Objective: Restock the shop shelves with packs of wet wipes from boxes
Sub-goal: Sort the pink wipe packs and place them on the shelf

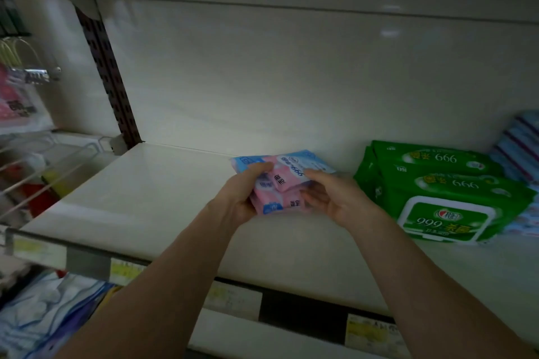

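Your left hand and right hand hold the pink packs with curled fingers at the shelf; next, probably, lay them at nine o'clock from the green packs.

Two hands showing, a left hand and a right hand, both gripping one pink-and-blue bundle of wipes, its small packs bunching too tightly for counting; three green packs showing 999 labels; one blurred blue stack, number unclear; four price labels running along one shelf
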`<action>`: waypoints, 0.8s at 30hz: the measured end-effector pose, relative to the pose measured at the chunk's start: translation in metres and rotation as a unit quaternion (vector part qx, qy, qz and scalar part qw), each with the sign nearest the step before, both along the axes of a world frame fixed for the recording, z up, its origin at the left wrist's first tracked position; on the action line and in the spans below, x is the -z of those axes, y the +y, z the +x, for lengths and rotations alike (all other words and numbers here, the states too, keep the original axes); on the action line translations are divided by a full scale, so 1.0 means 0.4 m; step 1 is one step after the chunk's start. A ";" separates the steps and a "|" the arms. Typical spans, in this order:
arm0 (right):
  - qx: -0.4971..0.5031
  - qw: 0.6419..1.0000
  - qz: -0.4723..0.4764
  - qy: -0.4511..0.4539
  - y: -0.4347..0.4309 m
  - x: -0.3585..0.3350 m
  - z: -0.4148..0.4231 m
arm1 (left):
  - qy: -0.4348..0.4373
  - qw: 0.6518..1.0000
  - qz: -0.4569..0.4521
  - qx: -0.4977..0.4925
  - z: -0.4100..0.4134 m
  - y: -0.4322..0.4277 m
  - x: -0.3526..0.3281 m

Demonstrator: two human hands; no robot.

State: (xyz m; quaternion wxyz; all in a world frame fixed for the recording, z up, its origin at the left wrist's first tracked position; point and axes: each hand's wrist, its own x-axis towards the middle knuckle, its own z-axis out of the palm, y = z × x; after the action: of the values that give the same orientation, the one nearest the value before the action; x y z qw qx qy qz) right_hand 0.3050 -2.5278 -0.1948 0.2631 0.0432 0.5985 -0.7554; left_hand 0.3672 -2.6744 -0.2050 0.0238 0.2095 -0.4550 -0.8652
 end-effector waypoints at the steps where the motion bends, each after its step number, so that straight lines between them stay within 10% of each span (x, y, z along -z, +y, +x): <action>1: 0.001 1.000 -0.002 -0.012 0.003 0.007 0.000 | -0.030 0.999 -0.028 -0.009 -0.006 -0.009 -0.001; 12: 0.087 0.996 0.002 0.007 0.012 0.026 -0.021 | -0.097 0.967 -0.050 -0.229 -0.037 -0.096 0.002; 24: -0.180 0.967 0.181 -0.016 0.029 0.002 0.016 | -0.030 0.978 0.045 -0.203 -0.037 -0.040 -0.041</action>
State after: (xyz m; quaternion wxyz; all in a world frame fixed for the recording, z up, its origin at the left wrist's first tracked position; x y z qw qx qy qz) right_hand 0.3114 -2.5162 -0.1955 0.3917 -0.0065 0.7190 -0.5741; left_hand 0.3525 -2.6903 -0.1888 0.1755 0.3241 -0.3645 -0.8552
